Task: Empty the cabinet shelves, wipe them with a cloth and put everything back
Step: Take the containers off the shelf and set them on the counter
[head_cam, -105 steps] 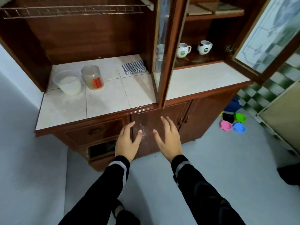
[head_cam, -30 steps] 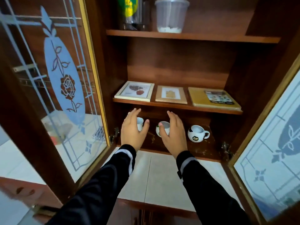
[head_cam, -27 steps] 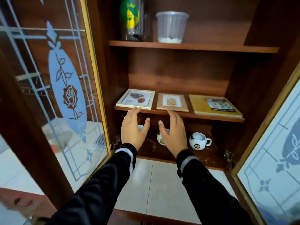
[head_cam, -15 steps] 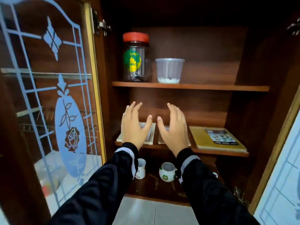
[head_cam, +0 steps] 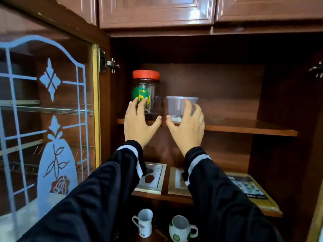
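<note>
On the top shelf point(head_cam: 244, 127) of the open wooden cabinet stand a dark jar with a red lid point(head_cam: 146, 84) and a clear plastic tub point(head_cam: 176, 103) holding a little white stuff. My left hand point(head_cam: 139, 124) is raised in front of the jar, fingers spread, holding nothing. My right hand point(head_cam: 187, 126) is raised in front of the tub, also spread and holding nothing. I cannot tell whether the fingertips touch them. The middle shelf holds two framed pictures point(head_cam: 153, 179) point(head_cam: 176, 182) and a yellow book point(head_cam: 251, 189). Two white mugs point(head_cam: 144, 222) point(head_cam: 180, 228) stand below.
The glass door point(head_cam: 50, 119) with a frosted rose pattern hangs open on the left, its hinge point(head_cam: 109, 63) by the jar. Closed upper cabinet doors point(head_cam: 157, 11) sit above. The right half of the top shelf is bare wood.
My view and both hands have risen from the mug shelf past the picture shelf up to the top shelf. The hands now hover at the jar and the tub.
</note>
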The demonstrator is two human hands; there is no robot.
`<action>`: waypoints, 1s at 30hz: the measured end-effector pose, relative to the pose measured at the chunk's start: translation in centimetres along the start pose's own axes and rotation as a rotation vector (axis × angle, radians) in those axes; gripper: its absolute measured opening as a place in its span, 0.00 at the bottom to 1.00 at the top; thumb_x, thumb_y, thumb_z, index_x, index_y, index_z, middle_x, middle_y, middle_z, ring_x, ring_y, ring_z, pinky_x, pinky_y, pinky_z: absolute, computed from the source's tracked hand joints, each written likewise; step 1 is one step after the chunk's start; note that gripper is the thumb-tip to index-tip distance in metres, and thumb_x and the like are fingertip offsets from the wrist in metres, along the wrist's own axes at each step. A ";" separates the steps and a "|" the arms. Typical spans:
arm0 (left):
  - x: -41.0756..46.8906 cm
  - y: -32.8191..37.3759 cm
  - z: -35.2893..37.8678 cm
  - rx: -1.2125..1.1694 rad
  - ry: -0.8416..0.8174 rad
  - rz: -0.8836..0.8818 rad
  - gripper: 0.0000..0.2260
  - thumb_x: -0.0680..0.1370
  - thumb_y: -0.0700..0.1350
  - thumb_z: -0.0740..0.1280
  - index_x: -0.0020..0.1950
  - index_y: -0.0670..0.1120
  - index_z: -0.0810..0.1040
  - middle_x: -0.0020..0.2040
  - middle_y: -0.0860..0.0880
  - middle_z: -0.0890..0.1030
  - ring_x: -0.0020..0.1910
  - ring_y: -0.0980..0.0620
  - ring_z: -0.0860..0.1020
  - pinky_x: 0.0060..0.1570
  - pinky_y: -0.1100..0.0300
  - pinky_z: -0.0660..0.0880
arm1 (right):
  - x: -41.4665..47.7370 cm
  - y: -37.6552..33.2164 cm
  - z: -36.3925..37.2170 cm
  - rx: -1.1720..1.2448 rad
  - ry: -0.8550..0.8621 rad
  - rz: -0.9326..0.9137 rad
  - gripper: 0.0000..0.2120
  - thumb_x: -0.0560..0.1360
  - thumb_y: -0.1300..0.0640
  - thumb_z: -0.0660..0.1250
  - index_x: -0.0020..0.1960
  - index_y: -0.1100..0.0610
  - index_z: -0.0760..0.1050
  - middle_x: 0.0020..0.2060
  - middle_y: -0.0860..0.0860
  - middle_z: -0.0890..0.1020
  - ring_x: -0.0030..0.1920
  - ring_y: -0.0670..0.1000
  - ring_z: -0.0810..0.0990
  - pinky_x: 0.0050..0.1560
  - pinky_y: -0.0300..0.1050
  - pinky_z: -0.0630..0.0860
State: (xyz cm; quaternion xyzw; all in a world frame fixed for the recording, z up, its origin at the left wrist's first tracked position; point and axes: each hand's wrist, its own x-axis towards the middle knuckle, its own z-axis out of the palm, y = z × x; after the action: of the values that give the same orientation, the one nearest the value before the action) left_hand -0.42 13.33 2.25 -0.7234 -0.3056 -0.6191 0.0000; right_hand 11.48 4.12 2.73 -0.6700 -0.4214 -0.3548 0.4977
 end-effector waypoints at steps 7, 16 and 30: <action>2.9 -0.4 1.1 -0.034 -0.003 -0.027 0.37 0.71 0.58 0.73 0.77 0.60 0.60 0.79 0.44 0.56 0.78 0.42 0.56 0.72 0.42 0.65 | 3.0 0.6 1.6 -0.073 -0.142 0.094 0.42 0.73 0.37 0.68 0.79 0.42 0.50 0.72 0.63 0.61 0.67 0.63 0.67 0.65 0.55 0.67; 4.0 -0.9 2.7 -0.070 -0.058 -0.070 0.44 0.70 0.59 0.76 0.77 0.64 0.50 0.79 0.40 0.48 0.75 0.35 0.61 0.70 0.40 0.66 | 4.3 1.0 2.2 -0.074 -0.180 0.129 0.39 0.73 0.40 0.69 0.76 0.45 0.53 0.67 0.59 0.65 0.56 0.61 0.76 0.47 0.50 0.75; 3.6 -0.9 2.7 -0.116 -0.018 -0.063 0.40 0.73 0.53 0.74 0.78 0.61 0.53 0.78 0.35 0.54 0.76 0.35 0.59 0.71 0.45 0.63 | 4.1 1.3 1.2 0.034 -0.180 0.108 0.33 0.74 0.44 0.71 0.72 0.47 0.58 0.67 0.57 0.64 0.56 0.64 0.77 0.42 0.46 0.68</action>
State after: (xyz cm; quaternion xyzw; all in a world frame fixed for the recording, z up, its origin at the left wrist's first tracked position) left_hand 1.82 16.68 4.56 -0.7179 -0.2917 -0.6289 -0.0643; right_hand 14.39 5.95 5.61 -0.7123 -0.4337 -0.2589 0.4873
